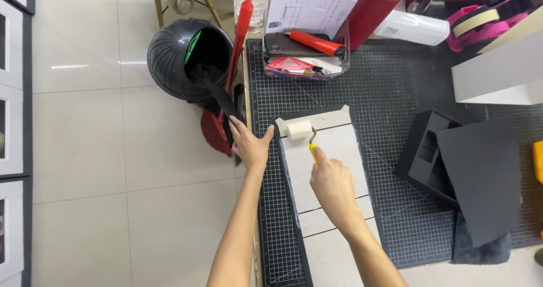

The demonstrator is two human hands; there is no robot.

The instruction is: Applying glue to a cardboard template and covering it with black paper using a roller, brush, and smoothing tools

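My right hand (pixel 332 186) grips the yellow handle of a small paint roller (pixel 300 130), index finger stretched along the handle. The white roller head rests near the far end of a grey-white board (pixel 339 151) lying on black paper on the gridded cutting mat (pixel 384 89). My left hand (pixel 249 144) lies flat, fingers apart, at the table's left edge, with its thumb touching the board's far-left corner.
A black ribbed bin (pixel 180 55) and a red dustpan with its brush (pixel 218 127) stand on the tiled floor left of the table. A clear tray of tools (pixel 305 58), a red roll (pixel 376 4), tape rolls (pixel 481 21), a white box (pixel 500 75) and black box parts (pixel 452 157) surround the board.
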